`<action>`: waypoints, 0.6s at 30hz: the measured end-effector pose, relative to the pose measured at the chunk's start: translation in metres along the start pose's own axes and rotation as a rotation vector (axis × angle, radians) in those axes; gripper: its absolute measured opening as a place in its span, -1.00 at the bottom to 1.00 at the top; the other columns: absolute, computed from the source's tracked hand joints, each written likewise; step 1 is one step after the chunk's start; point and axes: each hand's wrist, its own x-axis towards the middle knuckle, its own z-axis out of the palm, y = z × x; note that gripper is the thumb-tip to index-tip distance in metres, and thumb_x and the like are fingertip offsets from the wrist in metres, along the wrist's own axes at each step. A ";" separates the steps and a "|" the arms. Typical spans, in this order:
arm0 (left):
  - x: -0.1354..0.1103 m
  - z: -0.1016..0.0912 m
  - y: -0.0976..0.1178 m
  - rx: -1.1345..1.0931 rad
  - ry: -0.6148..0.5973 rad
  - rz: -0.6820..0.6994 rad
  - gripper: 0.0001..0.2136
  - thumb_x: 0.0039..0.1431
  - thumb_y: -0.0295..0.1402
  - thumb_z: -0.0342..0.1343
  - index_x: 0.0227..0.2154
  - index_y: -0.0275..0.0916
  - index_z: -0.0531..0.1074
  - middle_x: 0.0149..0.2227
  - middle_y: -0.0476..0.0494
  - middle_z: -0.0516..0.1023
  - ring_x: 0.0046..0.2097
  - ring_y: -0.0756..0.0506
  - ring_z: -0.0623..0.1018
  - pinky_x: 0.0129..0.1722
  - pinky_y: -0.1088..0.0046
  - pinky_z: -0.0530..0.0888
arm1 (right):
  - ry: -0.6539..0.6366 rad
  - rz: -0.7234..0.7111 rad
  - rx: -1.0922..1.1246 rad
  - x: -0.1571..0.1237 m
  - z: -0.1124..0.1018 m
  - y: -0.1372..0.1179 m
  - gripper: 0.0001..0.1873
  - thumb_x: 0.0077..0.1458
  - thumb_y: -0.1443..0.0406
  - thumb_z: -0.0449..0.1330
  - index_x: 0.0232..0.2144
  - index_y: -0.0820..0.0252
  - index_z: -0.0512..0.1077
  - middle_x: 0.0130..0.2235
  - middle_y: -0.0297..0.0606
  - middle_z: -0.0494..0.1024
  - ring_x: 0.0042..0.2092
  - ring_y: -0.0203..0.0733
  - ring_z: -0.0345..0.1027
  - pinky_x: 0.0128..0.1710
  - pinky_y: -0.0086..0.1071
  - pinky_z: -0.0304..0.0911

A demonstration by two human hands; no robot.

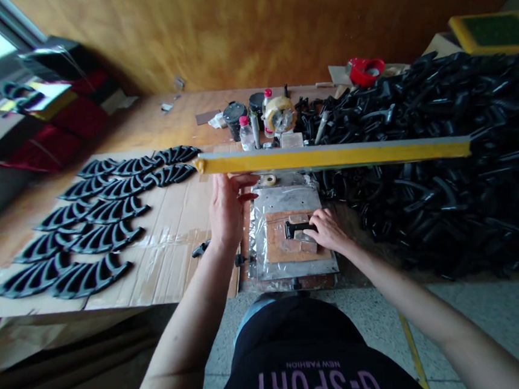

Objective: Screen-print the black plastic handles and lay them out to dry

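Observation:
My right hand (328, 229) grips one end of a black curved plastic part (296, 228), which lies over a small block fixture on a brown board (278, 247). The board rests on a metal plate (287, 200). My left hand (228, 208) is raised at the plate's left side, just under a yellow bar (333, 156). Its fingers reach to the right and are apart, with nothing visible in them; the bar hides part of the fingertips. A small black piece (200, 248) lies on the cardboard left of my left wrist.
Rows of fanned black parts (108, 226) lie on cardboard (171, 226) at left. A big heap of black parts (411, 163) covers the right side. Bottles (246, 134), dark cups (234, 118), a tape roll (280, 115) and a red tape dispenser (365, 71) stand behind the bar.

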 end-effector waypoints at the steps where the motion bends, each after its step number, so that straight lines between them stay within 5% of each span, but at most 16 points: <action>1: -0.010 0.001 -0.008 -0.008 0.037 -0.027 -0.59 0.22 0.07 -0.05 -0.16 -0.18 0.38 -0.28 -0.14 0.58 -0.25 -0.03 0.57 -0.39 0.52 0.46 | -0.038 0.013 -0.047 -0.004 0.006 -0.012 -0.82 0.11 0.20 0.26 -0.36 0.23 0.50 -0.21 -0.07 0.55 -0.09 -0.05 0.34 -0.07 -0.28 0.21; 3: -0.042 0.002 -0.031 0.011 0.033 -0.230 -0.57 0.18 0.08 0.02 -0.14 -0.20 0.37 -0.27 -0.17 0.59 -0.28 -0.06 0.58 -0.43 0.49 0.46 | -0.068 0.097 -0.076 -0.012 0.011 -0.035 -0.84 0.21 0.26 0.15 -0.30 0.26 0.46 -0.26 -0.05 0.54 -0.12 -0.03 0.33 -0.11 -0.26 0.20; 5: -0.080 0.001 -0.058 0.047 -0.108 -0.601 -0.53 0.11 0.08 0.11 -0.15 -0.25 0.39 -0.23 -0.25 0.61 -0.25 -0.14 0.60 -0.44 0.44 0.48 | -0.032 0.138 -0.044 -0.021 0.010 -0.060 -0.82 0.26 0.27 0.08 -0.28 0.26 0.42 -0.30 -0.07 0.53 -0.15 -0.02 0.31 -0.15 -0.26 0.19; 7: -0.110 -0.002 -0.082 -0.015 -0.177 -0.848 -0.53 0.11 0.08 0.10 -0.19 -0.27 0.41 -0.16 -0.30 0.60 -0.16 -0.19 0.60 -0.36 0.36 0.52 | 0.023 0.004 0.029 -0.030 0.009 -0.082 -0.83 0.28 0.28 0.06 -0.30 0.23 0.40 -0.28 -0.10 0.52 -0.13 -0.05 0.29 -0.13 -0.27 0.19; 10: -0.124 -0.023 -0.100 -0.075 -0.051 -0.947 -0.60 0.18 0.02 0.05 -0.32 -0.29 0.41 -0.23 -0.30 0.60 -0.22 -0.17 0.61 -0.33 0.35 0.53 | 0.034 -0.324 0.138 -0.034 0.006 -0.084 -0.82 0.29 0.29 0.05 -0.34 0.17 0.40 -0.26 -0.19 0.51 -0.12 -0.13 0.29 -0.09 -0.29 0.18; 12: -0.113 -0.059 -0.102 0.043 0.082 -0.895 -0.64 0.19 -0.03 0.04 -0.35 -0.29 0.39 -0.29 -0.27 0.60 -0.34 -0.11 0.61 -0.41 0.40 0.51 | 0.072 -0.318 0.095 -0.027 -0.001 -0.049 -0.84 0.28 0.30 0.06 -0.31 0.16 0.43 -0.24 -0.19 0.52 -0.10 -0.12 0.29 -0.08 -0.26 0.19; 15: -0.089 -0.141 -0.103 0.378 0.247 -0.689 -0.66 0.20 -0.03 -0.02 -0.32 -0.25 0.35 -0.36 -0.17 0.60 -0.46 -0.04 0.55 -0.47 0.45 0.48 | 0.141 0.054 -0.213 -0.011 -0.017 0.043 -0.86 0.17 0.36 0.13 -0.23 0.21 0.46 -0.13 -0.02 0.51 -0.02 0.01 0.24 -0.07 -0.17 0.17; 18: -0.075 -0.218 -0.109 0.775 0.350 -0.679 -0.67 0.19 -0.07 -0.11 -0.42 -0.24 0.32 -0.59 -0.10 0.50 -0.58 -0.08 0.48 -0.55 0.43 0.43 | -0.070 0.272 -0.468 -0.007 -0.027 0.125 -0.74 0.03 0.39 0.20 -0.17 0.26 0.48 -0.03 0.04 0.48 0.11 0.11 0.14 0.03 -0.09 0.07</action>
